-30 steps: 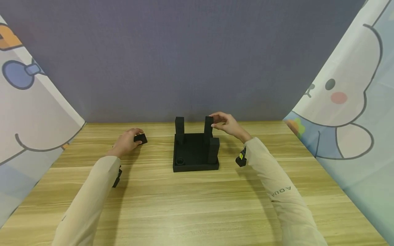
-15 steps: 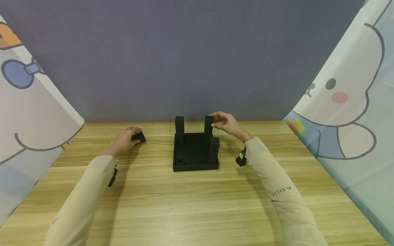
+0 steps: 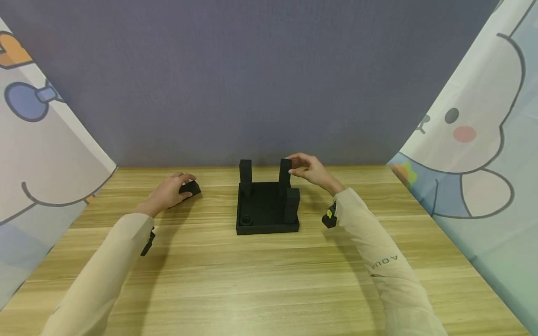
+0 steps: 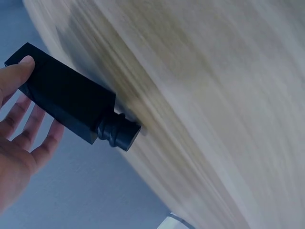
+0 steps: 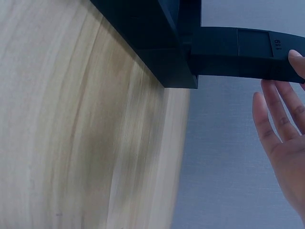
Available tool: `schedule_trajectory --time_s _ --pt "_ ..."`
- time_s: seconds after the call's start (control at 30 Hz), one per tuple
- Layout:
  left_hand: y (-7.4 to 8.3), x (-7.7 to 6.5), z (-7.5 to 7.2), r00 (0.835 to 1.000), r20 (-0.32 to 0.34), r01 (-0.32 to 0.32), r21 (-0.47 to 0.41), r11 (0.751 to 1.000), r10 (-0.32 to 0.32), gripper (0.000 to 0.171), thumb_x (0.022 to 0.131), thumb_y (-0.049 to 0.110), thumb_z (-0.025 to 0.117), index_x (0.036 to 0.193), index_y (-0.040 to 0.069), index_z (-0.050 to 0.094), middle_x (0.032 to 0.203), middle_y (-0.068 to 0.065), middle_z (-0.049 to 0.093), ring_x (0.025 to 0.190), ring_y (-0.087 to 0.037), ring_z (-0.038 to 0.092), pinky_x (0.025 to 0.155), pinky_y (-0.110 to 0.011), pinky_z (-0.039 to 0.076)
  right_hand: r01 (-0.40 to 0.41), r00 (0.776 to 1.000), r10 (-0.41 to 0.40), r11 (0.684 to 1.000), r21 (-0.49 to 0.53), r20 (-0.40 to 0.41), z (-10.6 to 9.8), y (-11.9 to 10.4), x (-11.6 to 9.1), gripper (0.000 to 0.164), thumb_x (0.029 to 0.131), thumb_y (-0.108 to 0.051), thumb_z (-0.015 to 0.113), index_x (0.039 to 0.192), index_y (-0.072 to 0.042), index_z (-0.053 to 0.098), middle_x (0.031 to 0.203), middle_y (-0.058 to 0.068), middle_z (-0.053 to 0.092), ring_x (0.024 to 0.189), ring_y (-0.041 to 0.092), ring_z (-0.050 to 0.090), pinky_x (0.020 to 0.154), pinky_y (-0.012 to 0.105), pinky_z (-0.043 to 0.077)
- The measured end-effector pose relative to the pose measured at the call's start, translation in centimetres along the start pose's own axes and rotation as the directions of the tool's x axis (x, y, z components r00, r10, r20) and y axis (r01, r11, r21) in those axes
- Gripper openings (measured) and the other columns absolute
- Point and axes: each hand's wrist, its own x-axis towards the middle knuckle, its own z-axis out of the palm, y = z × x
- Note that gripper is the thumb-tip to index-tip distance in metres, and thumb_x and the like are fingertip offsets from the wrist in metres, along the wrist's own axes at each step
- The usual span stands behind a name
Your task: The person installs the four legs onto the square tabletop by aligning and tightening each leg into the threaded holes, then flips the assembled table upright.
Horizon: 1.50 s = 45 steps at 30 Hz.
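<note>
Thumb and fingers of the left hand (image 3: 165,192) pinch a loose black block (image 4: 69,93) near its plain end, leaving the ringed peg (image 4: 118,131) opposite clear of the hand, well apart from the black base (image 3: 264,210). The right hand (image 3: 312,172) pinches the top of the base's far right post (image 3: 285,173).

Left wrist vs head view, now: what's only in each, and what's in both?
Left wrist only: the ridged peg on the end of the black block.

Head only: the right hand, the black base with three upright posts, and the round hole in its near left corner.

Both: the left hand holding the block, and the wooden table.
</note>
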Motion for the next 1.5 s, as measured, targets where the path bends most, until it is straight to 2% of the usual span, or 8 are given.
schedule_trajectory --time_s 0.13,0.23,0.4,0.57,0.77,0.97,1.2,1.5 --pt "0.0 0.0 -0.3 0.999 -0.019 -0.034 -0.012 0.999 0.034 0.044 0.081 0.004 0.067 0.121 -0.005 0.051 0.109 -0.027 0.056 0.101 -0.041 0.054 0.084 -0.053 0.045 -0.007 1.000 0.007 1.000 0.017 0.007 0.0 -0.8 -0.2 0.040 0.085 0.003 0.060 0.124 0.002 0.051 0.111 0.027 0.056 0.105 0.046 0.051 0.081 0.045 0.048" --pt "-0.1 0.1 -0.6 0.998 -0.036 -0.051 -0.018 0.999 0.051 0.044 0.080 0.004 0.068 0.119 -0.005 0.051 0.106 -0.027 0.057 0.097 -0.041 0.055 0.081 -0.052 0.046 -0.025 1.000 0.025 1.000 0.006 0.003 0.0 -0.3 -0.1 0.040 0.085 0.000 0.061 0.124 -0.002 0.052 0.112 0.023 0.057 0.106 0.044 0.052 0.082 0.043 0.049" --pt "-0.1 0.0 -1.0 0.997 -0.052 -0.059 -0.024 0.998 0.058 0.043 0.079 0.004 0.069 0.116 -0.005 0.051 0.102 -0.027 0.059 0.090 -0.038 0.058 0.075 -0.049 0.049 -0.025 1.000 0.025 1.000 -0.002 -0.008 0.0 0.9 0.2 0.039 0.085 -0.003 0.062 0.123 -0.008 0.054 0.113 0.018 0.058 0.106 0.040 0.053 0.085 0.045 0.047" --pt "0.0 -0.2 -1.5 0.998 -0.056 -0.036 -0.059 0.998 0.033 0.043 0.080 0.006 0.068 0.118 -0.006 0.050 0.105 -0.026 0.057 0.089 -0.038 0.058 0.075 -0.049 0.048 -0.011 1.000 0.011 1.000 -0.008 -0.003 0.0 1.0 0.2 0.039 0.086 -0.010 0.063 0.124 -0.009 0.053 0.113 0.017 0.058 0.106 0.040 0.053 0.087 0.045 0.046" --pt "-0.1 -0.3 -2.0 0.997 -0.081 -0.025 -0.117 0.993 0.016 0.046 0.081 0.006 0.067 0.121 -0.006 0.049 0.106 -0.025 0.055 0.088 -0.038 0.059 0.075 -0.048 0.050 -0.021 1.000 0.021 1.000 0.001 0.014 -0.1 -1.4 -0.3 0.041 0.086 -0.005 0.062 0.125 0.001 0.051 0.113 0.025 0.056 0.105 0.042 0.053 0.087 0.049 0.045" --pt "0.0 -0.4 -2.1 0.992 -0.123 -0.022 -0.161 0.987 0.002 0.047 0.081 0.005 0.067 0.123 -0.006 0.048 0.107 -0.024 0.053 0.091 -0.039 0.058 0.077 -0.049 0.050 -0.015 1.000 0.015 1.000 0.009 0.006 0.0 0.5 0.3 0.041 0.086 -0.001 0.061 0.125 -0.002 0.051 0.115 0.024 0.056 0.107 0.042 0.052 0.090 0.053 0.042" --pt "0.4 -0.5 -1.7 0.982 -0.187 -0.038 -0.211 0.977 -0.002 0.046 0.083 0.011 0.067 0.122 -0.004 0.049 0.107 -0.022 0.054 0.093 -0.040 0.059 0.076 -0.050 0.051 -0.008 1.000 0.008 1.000 -0.027 -0.011 -0.1 1.0 0.4 0.040 0.086 -0.007 0.063 0.124 -0.008 0.053 0.114 0.017 0.058 0.103 0.031 0.056 0.086 0.044 0.047" --pt "1.5 -0.3 -0.9 0.975 -0.219 -0.032 -0.300 0.954 -0.036 0.047 0.082 0.013 0.068 0.123 -0.001 0.049 0.109 -0.020 0.054 0.093 -0.037 0.060 0.075 -0.048 0.052 0.020 1.000 -0.020 0.999 -0.031 -0.012 0.0 0.9 0.3 0.039 0.085 -0.004 0.062 0.124 -0.006 0.054 0.109 0.019 0.060 0.100 0.033 0.057 0.078 0.036 0.051"
